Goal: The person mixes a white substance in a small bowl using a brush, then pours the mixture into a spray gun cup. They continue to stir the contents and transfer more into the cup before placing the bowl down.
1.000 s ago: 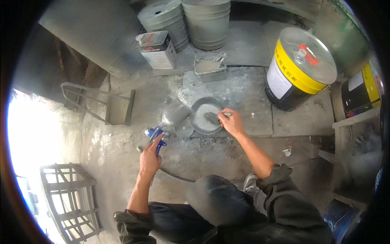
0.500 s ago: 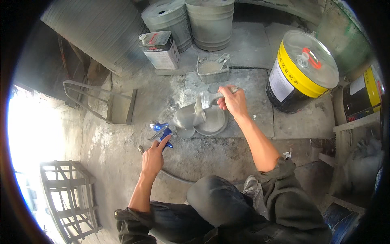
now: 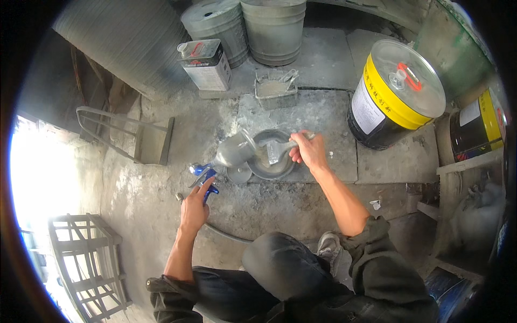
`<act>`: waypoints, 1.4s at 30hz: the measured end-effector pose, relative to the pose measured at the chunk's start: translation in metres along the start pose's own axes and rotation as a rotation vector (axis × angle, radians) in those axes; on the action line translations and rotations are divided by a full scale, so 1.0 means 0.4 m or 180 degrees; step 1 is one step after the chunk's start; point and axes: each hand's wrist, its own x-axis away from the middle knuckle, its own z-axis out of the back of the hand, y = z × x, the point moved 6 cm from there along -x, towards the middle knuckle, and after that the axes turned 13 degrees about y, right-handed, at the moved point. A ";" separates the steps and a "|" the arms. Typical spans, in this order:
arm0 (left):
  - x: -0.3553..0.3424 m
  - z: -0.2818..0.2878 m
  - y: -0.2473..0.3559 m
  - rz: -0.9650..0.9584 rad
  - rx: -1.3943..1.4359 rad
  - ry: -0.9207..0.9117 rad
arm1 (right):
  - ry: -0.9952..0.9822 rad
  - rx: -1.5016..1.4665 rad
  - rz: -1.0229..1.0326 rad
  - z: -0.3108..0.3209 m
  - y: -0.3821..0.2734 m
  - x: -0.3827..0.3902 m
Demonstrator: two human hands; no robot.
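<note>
- Left hand (image 3: 194,212): closed on the handle of a blue gun (image 3: 209,188), forefinger along its upper part.
- Right hand (image 3: 311,153): fingers wrapped round the handle of a brush (image 3: 278,152).
- Gun: rigid, probably front-heavy with its cup (image 3: 234,152) attached; best held by the handle, as here.
- Cup: tipped sideways beyond the left hand, mouth at the pan's left rim; contact cannot be told. Smooth-looking wall, likely slippery if wet.
- Brush: over the pan, left of the right hand; light, I judge, stiff in the handle, yielding at the bristles. Take the handle.
- Pan (image 3: 265,175): between and beyond the hands; rim the natural hold.
- Disc (image 3: 239,174): under the cup, beside the pan; a crowded corner.
- Hose (image 3: 229,235): right of the left hand, nearer the knees; could snag.
- Slab (image 3: 329,121): beneath the pan; near edge just short of it.
- Tub (image 3: 276,99): beyond both hands, limiting forward reach.
- Drum (image 3: 396,94): well off to the right hand's right, leaving elbow room.
</note>
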 end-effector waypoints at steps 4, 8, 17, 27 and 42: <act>-0.007 -0.003 -0.032 0.0092 0.0277 0.0208 | 0.0300 0.0071 0.0046 0.027 0.062 -0.023; 0.008 -0.024 -0.091 0.0295 0.0442 0.0134 | -0.0384 0.1245 0.0692 -0.018 0.144 -0.003; 0.012 -0.026 -0.108 0.0364 0.0411 -0.0073 | 0.0221 0.0759 0.0569 0.031 0.166 -0.049; 0.004 -0.060 -0.073 0.0596 0.0495 -0.0129 | 0.0603 -0.0787 -0.0266 -0.013 0.086 0.019; 0.003 -0.064 -0.043 0.0200 -0.0123 -0.0258 | 0.0305 -0.1010 0.0027 0.002 0.094 0.053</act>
